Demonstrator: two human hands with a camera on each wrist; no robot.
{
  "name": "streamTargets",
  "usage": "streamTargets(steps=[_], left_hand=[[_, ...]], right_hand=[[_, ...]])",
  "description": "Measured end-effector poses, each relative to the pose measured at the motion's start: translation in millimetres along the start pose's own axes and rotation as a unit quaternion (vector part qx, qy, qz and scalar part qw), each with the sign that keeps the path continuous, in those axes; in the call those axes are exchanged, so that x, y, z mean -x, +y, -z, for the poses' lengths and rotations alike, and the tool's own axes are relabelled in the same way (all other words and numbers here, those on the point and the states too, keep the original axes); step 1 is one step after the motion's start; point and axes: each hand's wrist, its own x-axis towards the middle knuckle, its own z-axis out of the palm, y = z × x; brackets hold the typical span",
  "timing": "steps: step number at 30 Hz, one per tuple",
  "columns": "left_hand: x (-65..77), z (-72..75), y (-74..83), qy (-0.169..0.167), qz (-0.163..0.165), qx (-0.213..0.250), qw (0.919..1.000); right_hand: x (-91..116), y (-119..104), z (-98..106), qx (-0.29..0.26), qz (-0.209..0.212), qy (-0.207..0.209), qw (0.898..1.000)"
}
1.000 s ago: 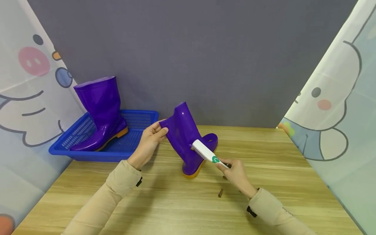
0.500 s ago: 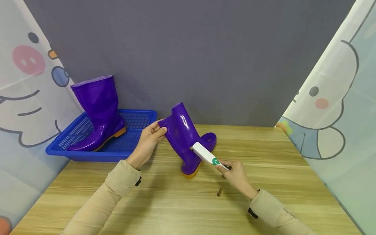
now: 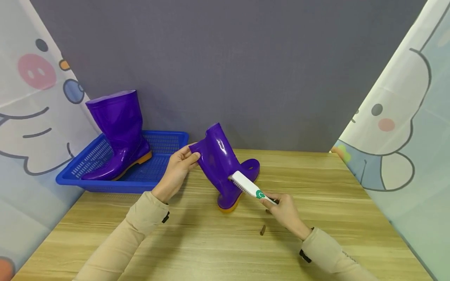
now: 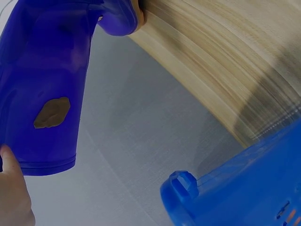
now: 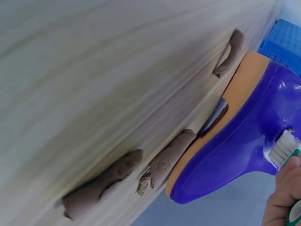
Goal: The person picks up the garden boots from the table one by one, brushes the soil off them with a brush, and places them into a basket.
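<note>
A purple rain boot (image 3: 216, 156) with an orange sole leans tilted on the wooden table. My left hand (image 3: 177, 171) pinches the rim of its shaft, thumb on the near side. My right hand (image 3: 285, 214) grips the handle of a white scrubbing brush (image 3: 245, 183) with a green mark. Its bristles touch the boot near the ankle, where a small brown spot shows in the right wrist view. A larger brown patch (image 4: 52, 113) sticks to the shaft in the left wrist view. The right wrist view shows the boot's foot (image 5: 225, 155) close up.
A matching purple boot (image 3: 121, 128) stands in a blue plastic basket (image 3: 116, 186) at the left. Small brown pieces (image 3: 263, 230) lie on the table (image 3: 211, 249) near the right hand. A grey panel (image 3: 228, 70) rises behind the table.
The brush has slid slightly down and to the right against the boot, with the right hand. My left hand keeps its hold on the rim. The head view has shifted a little.
</note>
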Motion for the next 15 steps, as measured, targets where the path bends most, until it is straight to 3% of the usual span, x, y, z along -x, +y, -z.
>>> streamTargets(steps=[7, 15], left_hand=[[0.9, 0.7, -0.2, -0.002, -0.005, -0.002, 1.0], [1.7, 1.7, -0.6, 0.0, -0.002, -0.006, 1.0]], right_hand=[[1.1, 1.1, 2.3, 0.01, -0.017, 0.001, 1.0], [3.6, 1.3, 4.8, 0.012, -0.006, 0.001, 1.0]])
